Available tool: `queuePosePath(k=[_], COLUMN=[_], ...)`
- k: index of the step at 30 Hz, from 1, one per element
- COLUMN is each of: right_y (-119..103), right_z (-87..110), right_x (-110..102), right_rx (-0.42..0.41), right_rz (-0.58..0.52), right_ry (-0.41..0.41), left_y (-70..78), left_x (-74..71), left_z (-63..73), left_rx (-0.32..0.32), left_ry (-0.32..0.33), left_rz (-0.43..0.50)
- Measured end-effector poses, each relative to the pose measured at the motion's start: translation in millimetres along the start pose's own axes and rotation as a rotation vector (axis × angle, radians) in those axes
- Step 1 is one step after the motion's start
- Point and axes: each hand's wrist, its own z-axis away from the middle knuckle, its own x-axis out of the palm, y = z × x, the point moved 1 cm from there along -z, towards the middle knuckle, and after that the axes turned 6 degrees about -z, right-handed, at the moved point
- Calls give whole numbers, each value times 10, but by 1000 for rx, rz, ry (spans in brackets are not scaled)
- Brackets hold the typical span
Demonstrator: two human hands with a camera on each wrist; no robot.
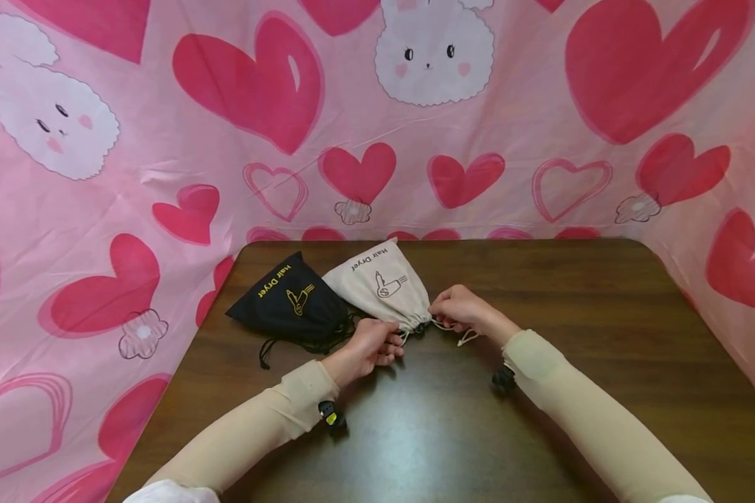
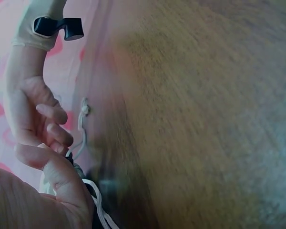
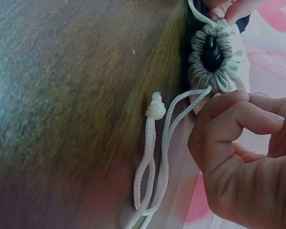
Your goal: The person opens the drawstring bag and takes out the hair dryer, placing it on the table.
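Note:
A beige drawstring pouch (image 1: 380, 279), printed "Hair Dryer", lies on the table with its gathered mouth toward me. My left hand (image 1: 372, 346) pinches the left side of that mouth. On the opposite side, my right hand (image 1: 465, 309) pinches the fabric edge between thumb and finger; its fingertips are partly hidden. In the right wrist view the puckered mouth (image 3: 229, 76) is partly open, showing something black and ribbed (image 3: 211, 55) inside. A knotted white cord (image 3: 164, 152) hangs from the mouth beside my right hand. Another white cord (image 2: 99, 202) runs by my left hand.
A black drawstring pouch (image 1: 289, 300) with yellow "Hair Dryer" print lies left of the beige one, touching it. Its black cord (image 1: 265, 353) trails on the brown wooden table (image 1: 453, 433). Pink cloth (image 1: 403, 133) with hearts and rabbits hangs behind the table and at its sides.

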Motion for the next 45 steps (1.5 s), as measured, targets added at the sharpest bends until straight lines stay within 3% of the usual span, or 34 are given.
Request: queuePosePath(k=[45], right_y=[90], right_z=[129], right_x=[-111], right_rx=[40], right_rz=[-15], right_ry=[-61], left_y=[-103], left_x=[131], left_z=[106], left_rx=[14], left_ry=[-33], left_rz=[-6])
